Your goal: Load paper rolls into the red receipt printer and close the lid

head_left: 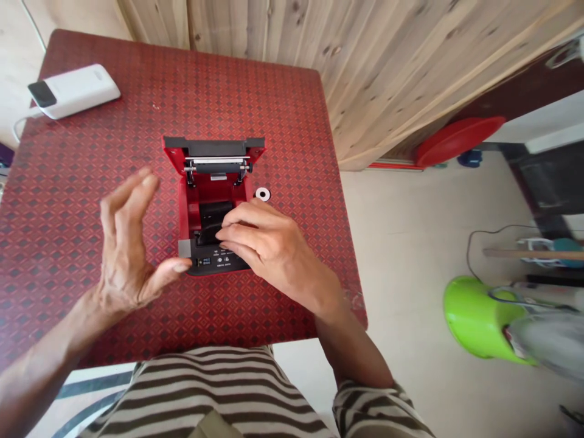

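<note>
A small red and black thermal printer [185,213] stands on the table with its lid [214,148] raised, the roller and the paper bay showing. My left hand [130,243] is open at the printer's left, fingers spread upward, the thumb tip by the front left corner of the control panel [207,261]. Over the right side of the bay, my right hand [269,237] has its fingertips pinched together near the dark inner part [214,216]. What lies between those fingertips is too small to make out. A small white paper roll [262,194] stands on end just right of the printer.
A white power bank [82,91] with a cable lies at the table's back left. The red patterned table [292,121] meets a wooden panel [274,30] behind. On the floor to the right are a green bucket [474,316] and a red round object [456,140].
</note>
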`<state>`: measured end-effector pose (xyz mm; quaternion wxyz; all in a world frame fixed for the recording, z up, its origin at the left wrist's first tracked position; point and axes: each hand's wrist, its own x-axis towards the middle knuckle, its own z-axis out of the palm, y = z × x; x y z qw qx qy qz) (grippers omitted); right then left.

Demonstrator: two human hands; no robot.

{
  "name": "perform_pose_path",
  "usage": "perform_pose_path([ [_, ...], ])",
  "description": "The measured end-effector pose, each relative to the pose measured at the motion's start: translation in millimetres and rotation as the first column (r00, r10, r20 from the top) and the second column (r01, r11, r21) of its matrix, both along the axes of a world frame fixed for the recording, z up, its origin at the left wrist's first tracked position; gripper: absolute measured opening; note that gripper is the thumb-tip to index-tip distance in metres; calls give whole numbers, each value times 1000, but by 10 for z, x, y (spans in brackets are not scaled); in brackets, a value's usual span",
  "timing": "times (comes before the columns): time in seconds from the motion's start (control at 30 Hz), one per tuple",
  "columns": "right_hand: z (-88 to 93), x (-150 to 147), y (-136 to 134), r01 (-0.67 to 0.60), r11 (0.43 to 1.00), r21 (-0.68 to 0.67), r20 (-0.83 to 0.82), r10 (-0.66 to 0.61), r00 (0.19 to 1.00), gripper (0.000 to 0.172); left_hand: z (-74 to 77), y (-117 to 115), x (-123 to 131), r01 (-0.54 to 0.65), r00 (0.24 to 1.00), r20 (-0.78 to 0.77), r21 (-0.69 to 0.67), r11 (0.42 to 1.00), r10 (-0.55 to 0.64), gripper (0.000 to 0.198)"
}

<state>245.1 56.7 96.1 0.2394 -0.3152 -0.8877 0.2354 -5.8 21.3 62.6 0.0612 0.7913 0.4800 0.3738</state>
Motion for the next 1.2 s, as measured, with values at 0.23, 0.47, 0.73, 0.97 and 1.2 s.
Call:
perform_pose_path([
  [0.23, -35, -12, -169, 103, 981, 166, 68, -115, 991, 28, 257, 653, 66, 104, 989, -111, 10, 995, -102, 88],
  [0.47, -151, 5, -383, 184, 928, 324, 48, -210, 976, 27, 1, 77, 70, 230, 958, -190, 59, 971, -215, 105],
  [0.73, -205, -35, -378, 222, 906, 362, -16, -232, 973, 20, -178, -59, 121, 176, 961, -237, 119, 977, -144, 84],
  [0.97, -149, 68, -358, 321, 912, 254, -185, -280, 942, 24, -148, -35, 102, 178, 952, -276, 139, 974, -135, 80],
  [1.2, -527, 335, -224, 594, 804, 18, -326, -557, 764, 13, -191, -136, 97, 148, 969, -218, 152, 977, -113, 85],
])
